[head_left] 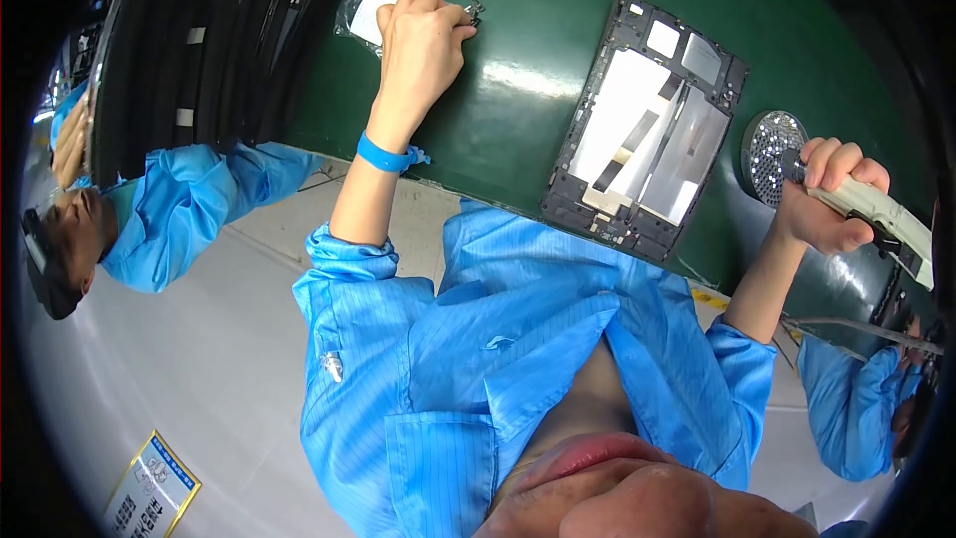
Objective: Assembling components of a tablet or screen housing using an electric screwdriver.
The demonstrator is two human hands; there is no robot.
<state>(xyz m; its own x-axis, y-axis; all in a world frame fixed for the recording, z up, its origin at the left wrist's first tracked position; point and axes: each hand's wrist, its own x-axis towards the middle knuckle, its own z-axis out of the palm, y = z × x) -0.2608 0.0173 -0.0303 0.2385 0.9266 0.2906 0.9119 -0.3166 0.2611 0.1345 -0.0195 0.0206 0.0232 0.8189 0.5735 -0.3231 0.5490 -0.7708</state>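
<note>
My left hand (pixel 420 52), with a blue wristband (pixel 384 152), reaches to the far left of the bench. Its fingers are pinched together by a small dark metal piece (pixel 475 12), and it lies over a clear plastic bag (pixel 364 8) with a white label. On the right, my right hand (pixel 835 179) is wrapped round a cream electric screwdriver (pixel 888 216). The dark front end of the tool is over a round dish (pixel 765 149) covered in shiny dots, perhaps screws. Between my hands lies an opened tablet-like device (pixel 637 134) with silver panels showing.
Black racked panels (pixel 214 50) stand at the left edge of the green bench (pixel 528 35). A person in blue (pixel 179 209) is at the left, and another blue sleeve (pixel 841 403) shows at the right. A cable (pixel 861 332) runs near the bench's right edge.
</note>
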